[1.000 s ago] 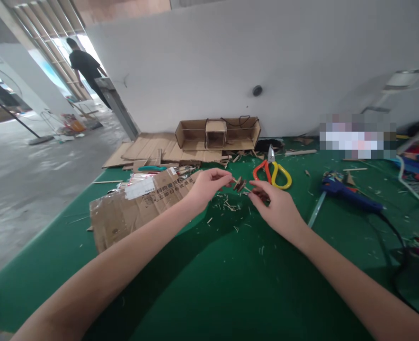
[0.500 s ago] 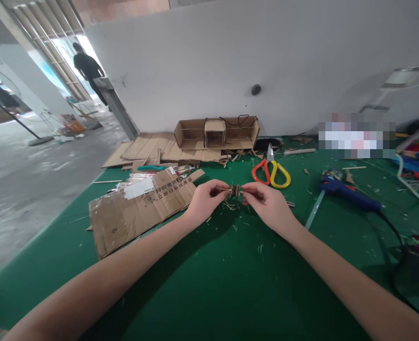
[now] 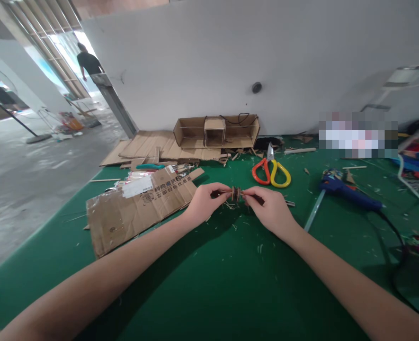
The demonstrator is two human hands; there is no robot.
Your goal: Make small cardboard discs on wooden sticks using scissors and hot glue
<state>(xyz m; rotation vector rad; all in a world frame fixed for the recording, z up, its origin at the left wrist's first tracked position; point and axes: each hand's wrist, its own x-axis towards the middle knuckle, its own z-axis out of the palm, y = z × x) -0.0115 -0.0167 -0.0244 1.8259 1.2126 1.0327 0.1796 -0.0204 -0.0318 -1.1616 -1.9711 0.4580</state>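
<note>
Between my two hands is a small brown spool-like piece, made of discs that look like cardboard on a thin stick. My left hand pinches the stick's left end between thumb and fingers. At the other end, my right hand is closed in a pinch on the same stick. The piece is held above the green table, over thin fibre scraps. Scissors with one red and one yellow handle lie just beyond my right hand. A flattened cardboard sheet with printed characters lies left of my left hand.
A cardboard box frame with black cord stands against the wall. A blue glue gun, with a clear glue stick and a black cable, lies on the right. Teal-handled pliers lie at left. A person stands in the background.
Both hands keep their pinch on the piece, and its discs have turned or shifted very slightly. The person in the background has changed posture. The view has moved a little.
</note>
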